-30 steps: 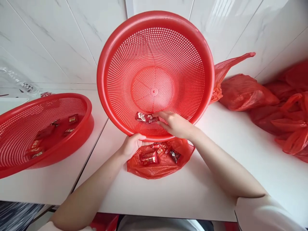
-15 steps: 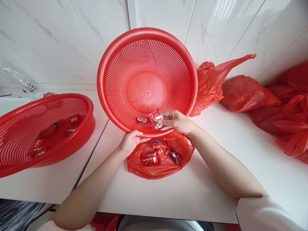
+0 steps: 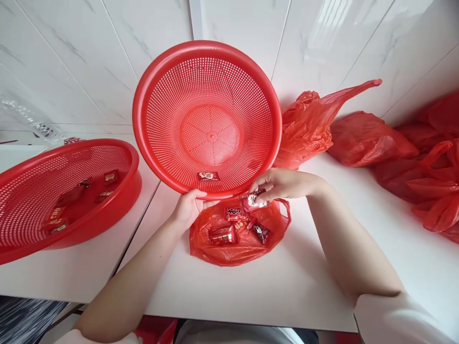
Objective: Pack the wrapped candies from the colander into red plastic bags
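Tilted red basket point(image 3: 211, 129) is held at rim, 6–7 o'clock, by half-curled left hand point(image 3: 188, 209). Wrapped packet point(image 3: 252, 201) is pinched by nearly closed right hand point(image 3: 287, 183) at basket's 5 o'clock, over open red bag point(image 3: 233, 256); second packet point(image 3: 208, 176) contained in basket, 6 o'clock.

Your basket point(image 3: 208, 71) is red, dotted with holes; below it, your packet point(image 3: 250, 203) is red and cream, your bag point(image 3: 229, 255) red; behind it, tiles point(image 3: 89, 71) are grey-veined white.

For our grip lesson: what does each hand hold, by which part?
Left hand: basket, by its near rim. Right hand: packet, by its upper right part.
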Demonstrator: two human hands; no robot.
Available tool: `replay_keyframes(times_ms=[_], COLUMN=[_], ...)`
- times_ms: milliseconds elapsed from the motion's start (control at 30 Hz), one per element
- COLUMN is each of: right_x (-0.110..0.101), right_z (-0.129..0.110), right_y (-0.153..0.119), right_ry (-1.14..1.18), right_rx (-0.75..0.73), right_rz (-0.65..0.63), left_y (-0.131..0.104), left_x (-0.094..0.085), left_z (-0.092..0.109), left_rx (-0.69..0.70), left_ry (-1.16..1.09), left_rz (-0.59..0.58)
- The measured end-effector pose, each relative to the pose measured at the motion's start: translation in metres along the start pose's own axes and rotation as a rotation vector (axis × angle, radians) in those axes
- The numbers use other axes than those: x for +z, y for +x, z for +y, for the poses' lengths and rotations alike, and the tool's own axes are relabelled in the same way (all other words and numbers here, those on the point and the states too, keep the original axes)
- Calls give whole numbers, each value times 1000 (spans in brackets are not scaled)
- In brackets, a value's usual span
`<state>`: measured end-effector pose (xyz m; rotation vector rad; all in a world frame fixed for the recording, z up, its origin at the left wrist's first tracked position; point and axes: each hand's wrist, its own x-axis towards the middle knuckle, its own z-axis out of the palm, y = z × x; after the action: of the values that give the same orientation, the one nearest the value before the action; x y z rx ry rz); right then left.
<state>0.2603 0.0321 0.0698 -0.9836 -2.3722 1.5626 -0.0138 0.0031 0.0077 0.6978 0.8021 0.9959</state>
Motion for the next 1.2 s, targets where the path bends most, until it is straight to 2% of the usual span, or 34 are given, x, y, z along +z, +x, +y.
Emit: replay_keyframes(times_ms=[33,67,100,200,267,300,367,433,567,633,767,867,967,1200], right_x=[-2,-3,-3,2,10,15,26,39,55,56,48,41,36,34], right_z=[0,-1,-1,-5,-9,-10,-11,-10,-5,-4,-2,4,10,7], right_y=[-4,-6,-7,0,9,15,27,39,50,50,47,48,50,46], right_ry=[-66,-136,-212,-379,-428,-448,-490,-503,-444,-402,-274,-51,142,184], right_rx=[4,10,16,-18,-80,-122,-204,-252,-228,-246,-261,-210,-177,-166], right_rz=[-15,26,123,533,693,718,696,608,379,325,394,465,456,445], left_y=[0,0,0,-1,-3,-5,-9,-13,-18,-17,-13,-8,-5,-5], left_x=[1,1,2,4,5,6,8,9,10,10,8,4,1,0], left_z=[0,0,-1,-3,-6,-8,-11,-14,-14,-14,-11,-10,-7,1], left_rx=[1,-1,-3,-5,-27,-42,-73,-85,-104,-101,-88,-86,-88,-106], left_ry=[-3,-5,-6,-7,-14,-17,-28,-39,-16,-6,-36,-26,-18,3], left_rz=[4,10,17,15,-10,-24,-63,-121,-190,-181,-162,-120,-95,-70])
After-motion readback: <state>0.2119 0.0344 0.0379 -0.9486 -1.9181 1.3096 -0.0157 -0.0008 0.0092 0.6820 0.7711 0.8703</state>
